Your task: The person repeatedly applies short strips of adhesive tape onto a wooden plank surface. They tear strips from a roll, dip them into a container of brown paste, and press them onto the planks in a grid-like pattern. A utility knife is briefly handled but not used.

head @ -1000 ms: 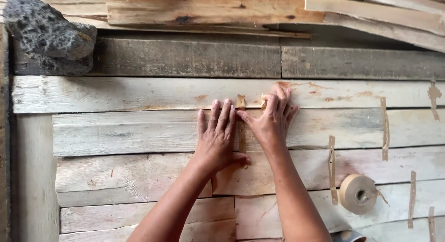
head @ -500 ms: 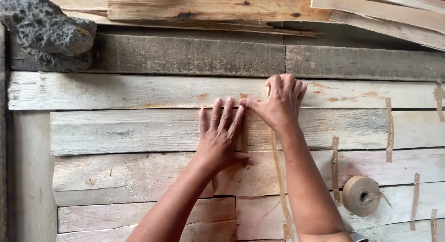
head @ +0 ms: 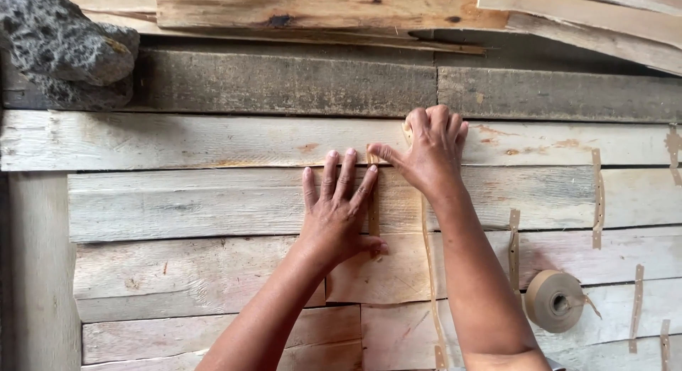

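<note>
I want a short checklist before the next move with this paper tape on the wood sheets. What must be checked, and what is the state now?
1. Left hand lies flat on the thin wood sheet, beside the short tape strip: ok.
2. Right hand grips the top end of the long tape strip: ok.
3. Long strip lies flat on the wood: not ok, it hangs loose and curved beside the right forearm.
4. Strip sits over a seam: cannot tell, the hands hide it.
5. Tape roll close to the right arm: ok.
6. Glue side faces down: cannot tell.

Pale grey-tan planks (head: 213,200), brown tape strip (head: 429,271) — speckled grey rock (head: 60,44)
</note>
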